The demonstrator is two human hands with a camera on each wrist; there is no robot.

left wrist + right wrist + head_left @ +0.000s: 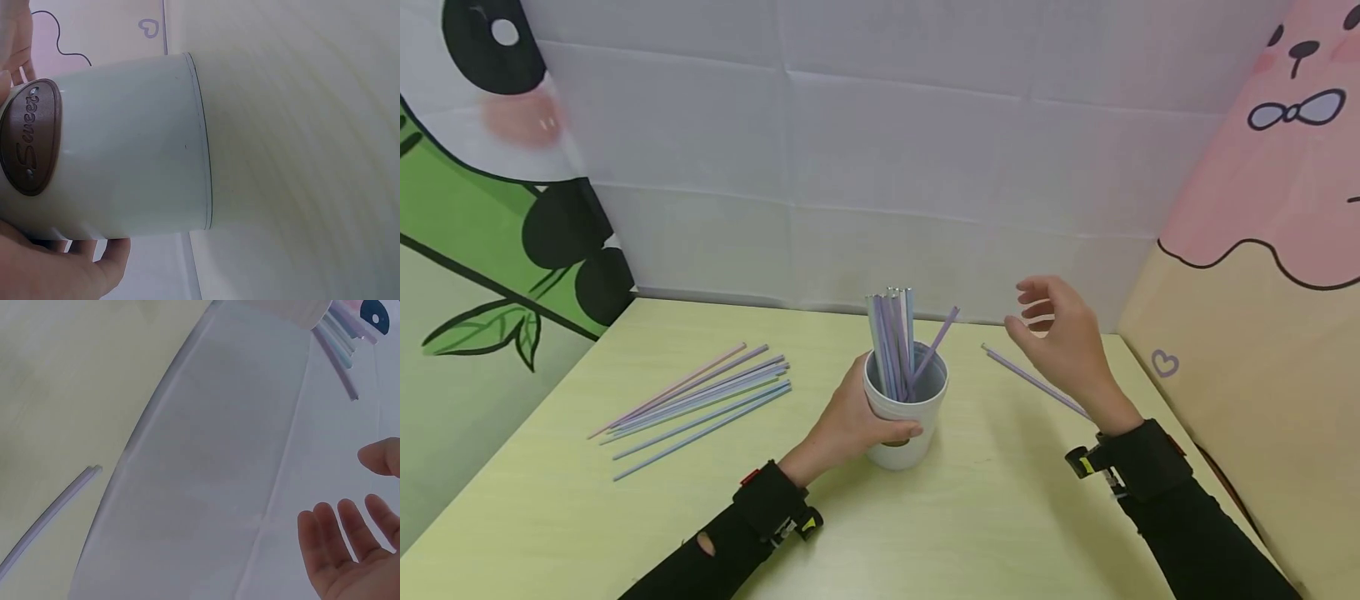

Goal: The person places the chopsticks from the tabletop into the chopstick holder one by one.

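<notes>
Your cup [905, 417] stands upright near the middle of the surface [985, 517], white, with a brown oval label that the left wrist view shows on its side. A bunch of straws [895, 342] stands in it, most close together and upright, one leaning off to the right. Your left hand [850, 421] grips the cup from the left, its fingers [901, 431] curled round the wall with the thumb across the front. Your right hand [1063, 346] hovers above the surface to the right of the cup, apart from it, its fingers loosely spread and holding nothing. Just under that hand a single straw [1037, 382] lies on the surface, running diagonally toward your right wrist. Well to the left of the cup a loose pile of straws [700, 396] lies flat, fanned out slightly. A creased white cloth [880, 167] hangs behind the surface.
</notes>
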